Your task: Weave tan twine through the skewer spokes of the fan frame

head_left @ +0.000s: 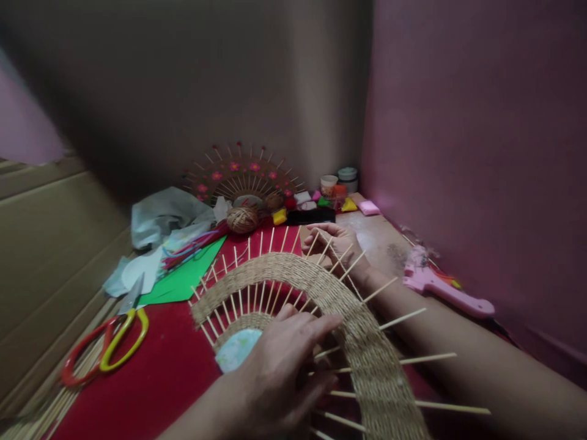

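A fan-shaped frame of thin sticks carries a wide woven twine band point(367, 330) and a narrower inner band near a pale blue disc point(238, 349). My left hand point(287, 360) lies over the sticks between the two bands, its index finger extended onto the wide band and its thumb apart. Beyond the stick tips, my right hand point(337, 244) has its fingers closed on a strand of twine point(342, 263), which runs back down to the outer edge of the wide band.
Red-and-yellow scissors point(131, 339) lie left, beside green paper point(183, 278). A twine ball point(243, 219), a flowered fan point(245, 174) and colourful clay packets point(349, 205) stand at the back. A pink glue gun point(447, 290) lies right, by the wall.
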Tool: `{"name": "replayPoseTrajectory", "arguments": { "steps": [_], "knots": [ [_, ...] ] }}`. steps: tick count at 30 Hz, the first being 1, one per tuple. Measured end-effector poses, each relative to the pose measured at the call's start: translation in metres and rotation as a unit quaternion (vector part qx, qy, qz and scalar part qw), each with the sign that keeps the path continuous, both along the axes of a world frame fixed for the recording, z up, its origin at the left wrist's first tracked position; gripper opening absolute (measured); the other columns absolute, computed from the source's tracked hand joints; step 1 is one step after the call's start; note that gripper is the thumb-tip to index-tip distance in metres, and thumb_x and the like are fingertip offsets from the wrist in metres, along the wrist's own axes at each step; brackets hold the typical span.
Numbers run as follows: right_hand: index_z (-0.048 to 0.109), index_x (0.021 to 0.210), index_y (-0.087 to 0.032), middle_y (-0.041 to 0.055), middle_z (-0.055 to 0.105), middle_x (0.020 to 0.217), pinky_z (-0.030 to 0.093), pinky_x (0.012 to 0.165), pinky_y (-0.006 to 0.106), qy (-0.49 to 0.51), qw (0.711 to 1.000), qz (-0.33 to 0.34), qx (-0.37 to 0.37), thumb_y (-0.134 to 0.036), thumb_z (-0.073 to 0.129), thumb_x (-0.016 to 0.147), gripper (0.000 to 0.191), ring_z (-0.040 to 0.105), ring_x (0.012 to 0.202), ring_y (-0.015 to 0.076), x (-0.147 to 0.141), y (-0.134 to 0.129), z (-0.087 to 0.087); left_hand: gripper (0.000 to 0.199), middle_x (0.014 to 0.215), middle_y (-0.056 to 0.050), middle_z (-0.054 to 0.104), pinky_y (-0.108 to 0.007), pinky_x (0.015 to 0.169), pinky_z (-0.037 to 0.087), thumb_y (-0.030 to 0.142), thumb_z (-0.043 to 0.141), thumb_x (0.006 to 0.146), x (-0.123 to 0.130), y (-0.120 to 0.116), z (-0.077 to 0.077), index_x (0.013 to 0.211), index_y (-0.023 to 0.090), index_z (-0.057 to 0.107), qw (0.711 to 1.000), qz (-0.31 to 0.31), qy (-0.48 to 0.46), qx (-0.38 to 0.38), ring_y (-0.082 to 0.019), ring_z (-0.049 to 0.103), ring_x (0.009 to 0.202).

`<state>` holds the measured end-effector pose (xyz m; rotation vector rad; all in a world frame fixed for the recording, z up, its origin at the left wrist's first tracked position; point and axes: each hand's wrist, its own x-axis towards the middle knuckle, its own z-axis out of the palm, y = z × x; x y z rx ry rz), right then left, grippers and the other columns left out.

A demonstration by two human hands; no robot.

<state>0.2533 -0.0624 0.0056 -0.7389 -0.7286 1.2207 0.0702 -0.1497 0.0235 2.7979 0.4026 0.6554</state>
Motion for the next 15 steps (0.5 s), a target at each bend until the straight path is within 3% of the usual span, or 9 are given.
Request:
{"name": "replayPoseTrajectory", "arguments": {
  "steps": [7, 12, 15],
  "knots": [
    [0.065, 0.072, -0.013, -0.0032, 0.057, 0.047, 0.036, 0.038, 0.019, -0.075, 0.995, 0.044, -0.038, -0.030, 0.074, 0.058, 0.024, 0.047, 0.038, 0.0071, -0.004, -0.003, 0.000, 0.054, 0.101, -0.009, 0.061, -0.039, 0.082, 0.043, 0.015, 0.052, 0.077, 0.002, 0.000, 0.000, 0.129, 0.014, 0.034, 1.000, -0.007, -0.013, 0.001, -0.019, 0.057, 0.089],
    [0.065, 0.059, -0.012, -0.0012, 0.060, 0.050, 0.046, 0.056, 0.025, -0.221, 0.963, 0.139, -0.062, -0.020, 0.079, 0.046, 0.021, 0.054, 0.052, 0.0106, -0.003, -0.017, 0.014, 0.052, 0.093, -0.007, 0.062, -0.039, 0.079, 0.043, 0.014, 0.054, 0.077, 0.003, 0.001, -0.004, 0.127, 0.016, 0.036, 0.999, 0.032, -0.035, 0.009, -0.017, 0.056, 0.080],
    [0.066, 0.067, -0.011, 0.0012, 0.064, 0.061, 0.048, 0.062, 0.028, -0.238, 0.962, 0.128, -0.047, -0.024, 0.078, 0.054, 0.021, 0.057, 0.060, 0.0130, -0.002, -0.020, 0.016, 0.052, 0.094, -0.007, 0.061, -0.040, 0.080, 0.042, 0.015, 0.054, 0.078, 0.004, 0.002, -0.005, 0.127, 0.016, 0.036, 0.998, 0.048, -0.041, 0.010, -0.017, 0.055, 0.079]
  ]
}}
